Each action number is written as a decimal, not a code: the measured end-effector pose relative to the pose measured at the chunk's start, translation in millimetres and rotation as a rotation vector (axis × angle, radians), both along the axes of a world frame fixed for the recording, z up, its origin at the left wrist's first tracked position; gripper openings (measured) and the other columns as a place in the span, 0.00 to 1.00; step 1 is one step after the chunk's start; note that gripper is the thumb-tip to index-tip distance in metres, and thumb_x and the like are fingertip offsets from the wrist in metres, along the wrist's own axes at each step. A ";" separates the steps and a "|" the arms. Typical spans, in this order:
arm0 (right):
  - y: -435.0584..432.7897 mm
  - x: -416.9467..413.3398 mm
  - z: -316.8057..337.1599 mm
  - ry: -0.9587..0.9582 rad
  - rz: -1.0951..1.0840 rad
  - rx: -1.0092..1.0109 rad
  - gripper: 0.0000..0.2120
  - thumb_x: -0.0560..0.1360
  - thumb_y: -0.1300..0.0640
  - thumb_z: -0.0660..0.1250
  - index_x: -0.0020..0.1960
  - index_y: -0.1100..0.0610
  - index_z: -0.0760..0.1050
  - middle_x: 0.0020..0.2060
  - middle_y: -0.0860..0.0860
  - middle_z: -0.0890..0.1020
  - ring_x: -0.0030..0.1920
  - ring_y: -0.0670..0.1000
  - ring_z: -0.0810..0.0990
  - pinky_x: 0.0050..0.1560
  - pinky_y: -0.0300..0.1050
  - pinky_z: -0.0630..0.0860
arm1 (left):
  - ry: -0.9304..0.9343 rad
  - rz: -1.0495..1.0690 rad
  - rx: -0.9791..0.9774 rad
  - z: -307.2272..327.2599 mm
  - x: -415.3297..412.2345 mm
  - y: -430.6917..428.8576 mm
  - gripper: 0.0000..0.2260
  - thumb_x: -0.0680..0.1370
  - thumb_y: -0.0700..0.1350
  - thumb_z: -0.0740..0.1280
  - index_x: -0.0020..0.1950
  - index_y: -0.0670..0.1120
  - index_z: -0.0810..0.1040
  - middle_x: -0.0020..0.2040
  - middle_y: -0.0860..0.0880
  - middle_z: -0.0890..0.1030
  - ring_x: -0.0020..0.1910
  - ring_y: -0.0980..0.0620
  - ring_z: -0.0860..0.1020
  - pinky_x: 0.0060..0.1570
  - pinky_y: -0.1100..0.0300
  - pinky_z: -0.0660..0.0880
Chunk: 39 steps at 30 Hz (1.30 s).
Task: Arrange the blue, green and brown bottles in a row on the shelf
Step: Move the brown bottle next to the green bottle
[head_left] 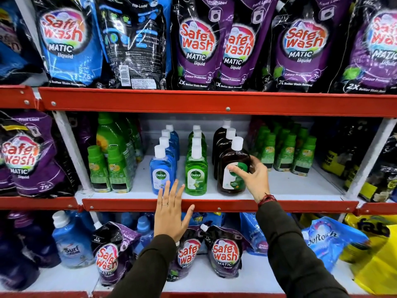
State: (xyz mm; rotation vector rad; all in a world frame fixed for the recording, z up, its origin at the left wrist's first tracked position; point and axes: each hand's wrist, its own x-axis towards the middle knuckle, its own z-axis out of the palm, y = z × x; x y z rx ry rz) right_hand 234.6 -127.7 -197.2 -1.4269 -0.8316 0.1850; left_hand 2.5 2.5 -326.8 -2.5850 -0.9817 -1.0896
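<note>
Your right hand [254, 177] is wrapped round the front brown bottle [233, 168]: thumb across its label, fingers curled behind its right shoulder, so that grip is closed on the bottle. The bottle stands upright near the front edge of the middle shelf [290, 188], its base on the white board. Two more brown bottles line up behind it.

Your left hand [171, 214] is spread flat, fingers apart, holding nothing. It hangs in front of the red shelf lip [236, 205]; whether the thumb touches the lip, you cannot tell. Your fingertips [175, 183] reach up in front of the lower part of the blue bottle [161, 171] and the gap beside it, and contact there is unclear too.

The blue bottle leads a file of four, all upright with white caps. Just to its right, apart from it, the green bottle [196, 173] leads its own file. The brown file is the right-hand one, with a wider gap between green and brown than between blue and green.

Small green bottles [285, 151] stand to the right of the brown ones.
</note>
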 end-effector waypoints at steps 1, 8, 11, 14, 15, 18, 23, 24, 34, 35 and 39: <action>2.1 -0.9 -0.3 -0.001 -0.001 0.004 0.23 0.65 0.59 0.82 0.56 0.56 0.77 0.49 0.51 0.84 0.48 0.47 0.83 0.44 0.28 0.78 | -0.003 -0.002 -0.001 -0.5 -0.1 0.7 0.32 0.84 0.62 0.54 0.84 0.45 0.62 0.86 0.43 0.59 0.85 0.42 0.53 0.85 0.48 0.42; -1.2 -6.3 -7.2 0.040 -0.001 -0.030 0.30 0.68 0.56 0.80 0.67 0.58 0.73 0.55 0.49 0.82 0.53 0.40 0.81 0.54 0.34 0.79 | -0.079 -0.061 -0.028 3.4 3.9 -8.2 0.29 0.84 0.59 0.55 0.82 0.45 0.64 0.85 0.43 0.61 0.85 0.44 0.55 0.84 0.45 0.43; -8.9 -14.5 -14.6 0.110 0.001 -0.022 0.36 0.74 0.48 0.74 0.77 0.53 0.63 0.73 0.48 0.70 0.71 0.46 0.70 0.71 0.45 0.68 | -0.162 -0.282 -0.067 18.2 19.6 -32.1 0.28 0.85 0.56 0.57 0.83 0.47 0.58 0.86 0.48 0.56 0.86 0.50 0.52 0.85 0.47 0.43; -16.8 -27.5 -18.3 0.230 -0.011 0.049 0.31 0.82 0.41 0.59 0.80 0.51 0.56 0.80 0.48 0.62 0.76 0.44 0.61 0.77 0.44 0.59 | -0.298 -0.481 -0.253 46.2 51.2 -64.5 0.29 0.85 0.54 0.58 0.85 0.49 0.55 0.86 0.52 0.54 0.85 0.55 0.52 0.85 0.55 0.44; -18.7 -30.2 -20.4 0.250 -0.011 0.053 0.32 0.82 0.37 0.55 0.81 0.51 0.56 0.80 0.47 0.61 0.76 0.43 0.61 0.79 0.45 0.57 | -0.359 -0.515 -0.368 54.3 63.2 -74.4 0.29 0.85 0.54 0.57 0.85 0.50 0.55 0.86 0.52 0.54 0.85 0.57 0.52 0.84 0.56 0.47; -20.5 -32.4 -29.7 0.265 -0.013 0.028 0.46 0.71 0.21 0.53 0.80 0.47 0.59 0.80 0.47 0.63 0.79 0.47 0.62 0.81 0.56 0.58 | -0.491 -0.555 -0.697 70.8 93.1 -93.1 0.29 0.88 0.55 0.57 0.86 0.53 0.49 0.86 0.57 0.49 0.84 0.64 0.46 0.83 0.59 0.48; -20.6 -25.4 -36.2 0.229 0.053 -0.002 0.31 0.68 0.20 0.54 0.64 0.34 0.72 0.70 0.44 0.76 0.72 0.48 0.73 0.77 0.58 0.66 | -0.505 -0.488 -1.037 88.0 113.5 -91.3 0.31 0.89 0.52 0.56 0.86 0.50 0.42 0.87 0.48 0.44 0.86 0.52 0.45 0.79 0.60 0.44; -21.1 -25.8 -34.8 0.222 0.062 -0.004 0.25 0.71 0.22 0.55 0.60 0.32 0.74 0.67 0.42 0.78 0.71 0.47 0.75 0.76 0.57 0.68 | -0.510 -0.499 -1.061 89.7 113.5 -90.2 0.30 0.89 0.53 0.56 0.86 0.50 0.43 0.87 0.48 0.46 0.86 0.52 0.47 0.80 0.58 0.45; -18.4 -23.7 -37.0 0.180 0.108 -0.011 0.33 0.75 0.30 0.55 0.74 0.46 0.69 0.68 0.48 0.78 0.68 0.46 0.77 0.74 0.57 0.70 | -0.516 -0.537 -1.046 93.9 105.4 -89.7 0.28 0.89 0.52 0.55 0.86 0.50 0.46 0.86 0.50 0.53 0.79 0.62 0.52 0.74 0.66 0.49; -19.0 -23.2 -36.6 0.173 0.113 -0.017 0.33 0.75 0.30 0.55 0.74 0.46 0.68 0.69 0.47 0.78 0.69 0.45 0.76 0.75 0.56 0.69 | -0.507 -0.549 -1.047 94.2 104.9 -89.4 0.29 0.89 0.52 0.55 0.86 0.50 0.46 0.87 0.50 0.51 0.82 0.59 0.50 0.76 0.64 0.48; -23.0 -30.2 -36.2 0.121 -0.002 0.010 0.29 0.82 0.37 0.53 0.78 0.50 0.63 0.77 0.49 0.67 0.74 0.41 0.66 0.77 0.44 0.61 | -0.557 -0.550 -0.925 84.4 95.0 -91.6 0.27 0.88 0.55 0.56 0.85 0.52 0.50 0.85 0.53 0.54 0.82 0.60 0.51 0.83 0.57 0.50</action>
